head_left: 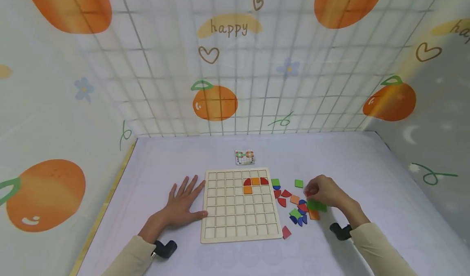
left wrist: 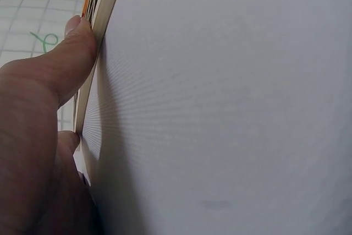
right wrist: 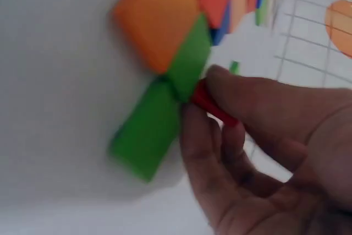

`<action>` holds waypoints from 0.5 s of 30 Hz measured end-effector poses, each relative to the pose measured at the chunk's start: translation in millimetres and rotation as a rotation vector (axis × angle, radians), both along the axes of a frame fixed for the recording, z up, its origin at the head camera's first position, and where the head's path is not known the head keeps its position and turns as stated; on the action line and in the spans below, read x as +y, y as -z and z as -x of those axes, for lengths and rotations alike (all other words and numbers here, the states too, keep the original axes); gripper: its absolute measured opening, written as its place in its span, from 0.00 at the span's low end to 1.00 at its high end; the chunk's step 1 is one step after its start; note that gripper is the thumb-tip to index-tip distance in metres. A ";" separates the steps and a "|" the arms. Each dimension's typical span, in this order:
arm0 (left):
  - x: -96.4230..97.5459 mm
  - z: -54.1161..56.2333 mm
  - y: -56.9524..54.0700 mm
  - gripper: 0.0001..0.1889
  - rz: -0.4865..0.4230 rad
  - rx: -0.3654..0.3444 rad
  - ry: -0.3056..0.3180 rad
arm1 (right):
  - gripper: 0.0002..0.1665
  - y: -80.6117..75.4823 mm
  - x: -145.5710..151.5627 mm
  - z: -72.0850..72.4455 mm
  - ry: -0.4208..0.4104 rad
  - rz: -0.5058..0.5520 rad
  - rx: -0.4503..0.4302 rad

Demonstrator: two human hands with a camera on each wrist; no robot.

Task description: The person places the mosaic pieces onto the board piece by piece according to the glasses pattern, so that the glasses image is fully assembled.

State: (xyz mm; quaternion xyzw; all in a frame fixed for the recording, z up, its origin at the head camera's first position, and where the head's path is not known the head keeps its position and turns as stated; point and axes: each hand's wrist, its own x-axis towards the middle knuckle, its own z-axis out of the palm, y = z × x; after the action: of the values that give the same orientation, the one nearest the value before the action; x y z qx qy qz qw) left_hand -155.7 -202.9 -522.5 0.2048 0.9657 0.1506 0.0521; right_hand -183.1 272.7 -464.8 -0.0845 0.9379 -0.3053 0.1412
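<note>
Right hand (head_left: pixel 324 191) pinches a small red piece (right wrist: pixel 213 105) near flat green tiles (right wrist: pixel 146 130), left hand (head_left: pixel 182 205), fingers spread apart, touches a pale wooden grid board (head_left: pixel 240 208)

Soft, bright, even light fills the head view. Beyond the left grip (head_left: pixel 183 204) and right grip (head_left: pixel 324 190), the patterned backdrop (head_left: pixel 158 76) glows palely, with a warm streak above and right of the right grip. A faint shadow lies on the tabletop (head_left: pixel 176 153) below that grip. Wide-angle stretching enlarges the backdrop's prints toward the edges. In the right wrist view, the orange tile (right wrist: pixel 159 20) and green tiles (right wrist: pixel 148 133) left of the grip are blurred. The left wrist view is greyer; a soft shadow runs beside the board (left wrist: pixel 105 15), right of the grip.
</note>
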 end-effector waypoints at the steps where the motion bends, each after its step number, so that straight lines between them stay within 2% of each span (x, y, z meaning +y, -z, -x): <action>1: -0.1 -0.1 -0.1 0.54 -0.002 -0.002 0.000 | 0.09 -1.4 -2.4 0.6 -0.014 0.014 0.008; 4: -0.5 -0.5 -0.3 0.54 0.013 -0.007 -0.003 | 0.08 -5.7 -14.5 2.4 -0.047 0.119 0.011; 10: -0.4 -0.4 -0.1 0.54 0.011 -0.001 -0.003 | 0.15 -8.9 -45.9 2.6 -0.013 0.519 -0.110; 13: 0.4 -0.7 -1.0 0.53 0.004 0.005 0.004 | 0.15 -6.0 -63.8 1.3 -0.037 0.589 -0.106; 15: 0.8 -0.9 -2.2 0.53 -0.001 0.011 0.006 | 0.14 -2.7 -77.5 -0.4 -0.091 0.579 -0.071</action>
State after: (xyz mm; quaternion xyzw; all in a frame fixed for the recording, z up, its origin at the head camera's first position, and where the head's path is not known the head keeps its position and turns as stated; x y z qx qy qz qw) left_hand -154.8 -202.1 -520.3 0.2085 0.9654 0.1496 0.0473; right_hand -182.6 195.1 -462.0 -0.1527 0.8014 -0.5564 0.1575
